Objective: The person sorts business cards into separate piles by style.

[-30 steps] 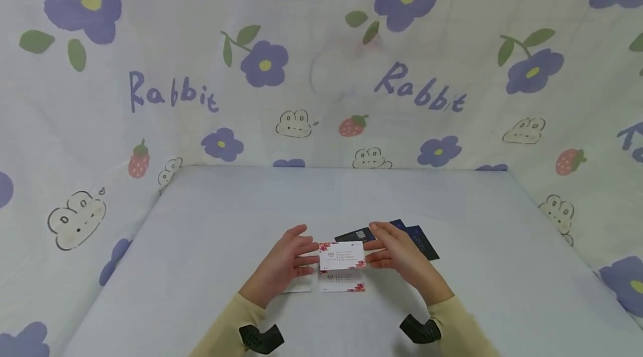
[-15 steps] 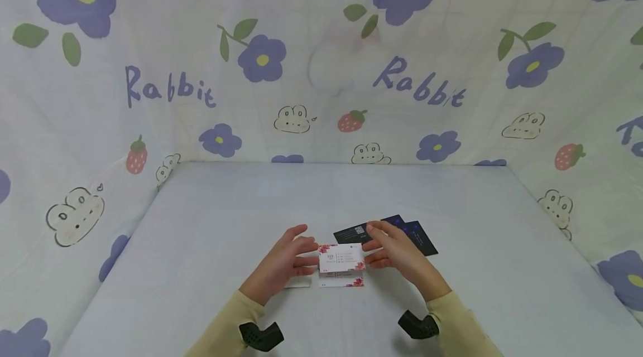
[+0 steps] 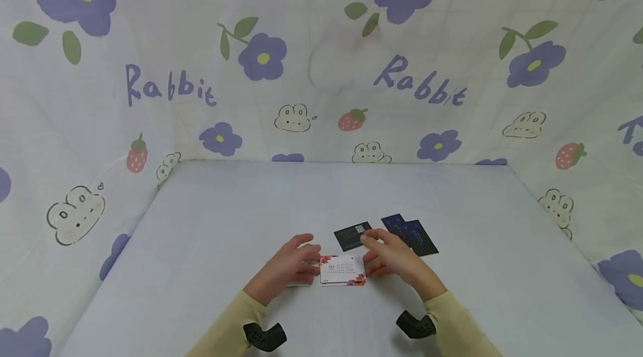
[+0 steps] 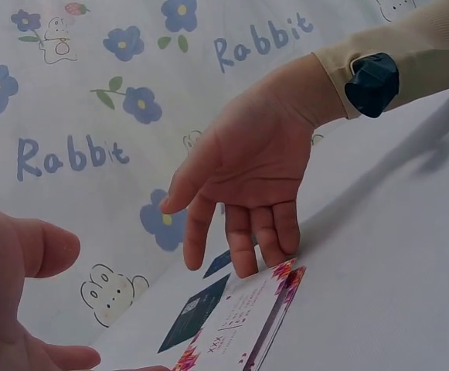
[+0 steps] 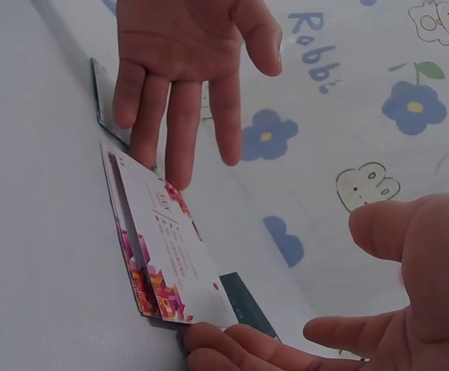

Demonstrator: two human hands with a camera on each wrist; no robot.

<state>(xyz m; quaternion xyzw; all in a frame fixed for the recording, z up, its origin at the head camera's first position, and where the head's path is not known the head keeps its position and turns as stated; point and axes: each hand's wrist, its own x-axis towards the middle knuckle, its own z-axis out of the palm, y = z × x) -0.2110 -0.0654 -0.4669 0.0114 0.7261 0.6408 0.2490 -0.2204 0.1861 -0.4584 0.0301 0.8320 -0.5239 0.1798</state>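
Observation:
A white business card (image 3: 342, 269) with red floral corners lies between the fingertips of both hands. Straight fingers of my left hand (image 3: 285, 268) touch its left edge, and those of my right hand (image 3: 399, 262) meet its right edge. Just beneath is a matching card (image 5: 137, 284); a narrow gap shows between the two in both wrist views. Both thumbs stay clear of the cards. Under the left hand, a pale flat item (image 3: 300, 284) is mostly hidden.
Behind the right hand lie a dark card (image 3: 350, 237) with a QR code and two dark blue cards, one (image 3: 421, 239) overlapping the other (image 3: 392, 223). A white cloth table (image 3: 226, 217) meets a patterned curtain (image 3: 321, 67) at the back.
Both hands have lowered the upper white card until it nearly covers the matching one. The right hand has shifted down slightly, so more of the dark cards shows.

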